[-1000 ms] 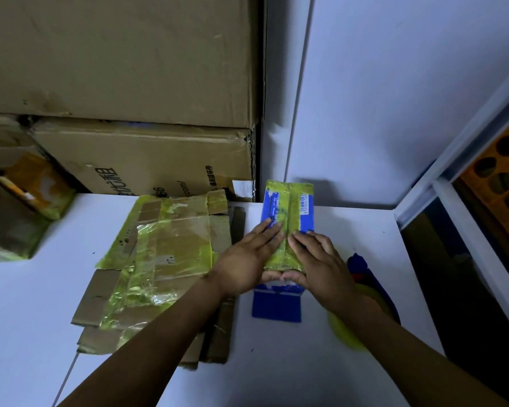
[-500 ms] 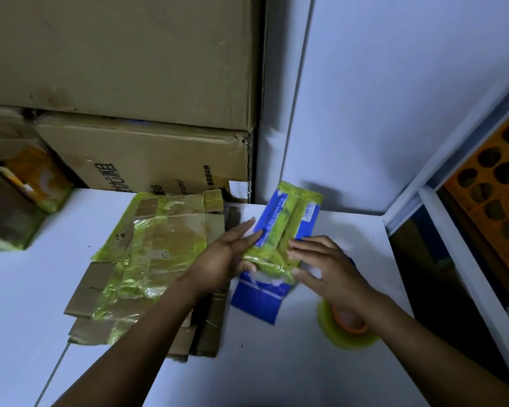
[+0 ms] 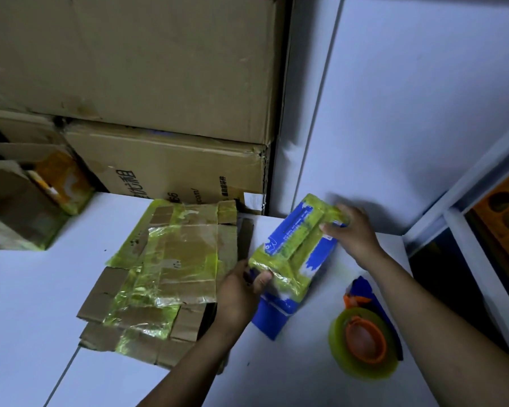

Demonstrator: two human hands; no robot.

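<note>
A blue and white carton wrapped in yellow-green tape is tilted above the white table, its far end pointing up and right. My left hand grips its near left corner with the thumb on top. At the carton's far right end, my right hand holds it with curled fingers. A roll of yellow-green tape on an orange and blue dispenser lies on the table under my right forearm.
A stack of flattened cardboard pieces covered in yellow-green tape lies left of the carton. Large cardboard boxes stand stacked against the back wall. Smaller boxes sit at the far left. The table's right edge meets a white frame.
The carton went from lying flat under both palms to being lifted and turned clockwise. My left hand slid to its near corner and my right hand to its far end.
</note>
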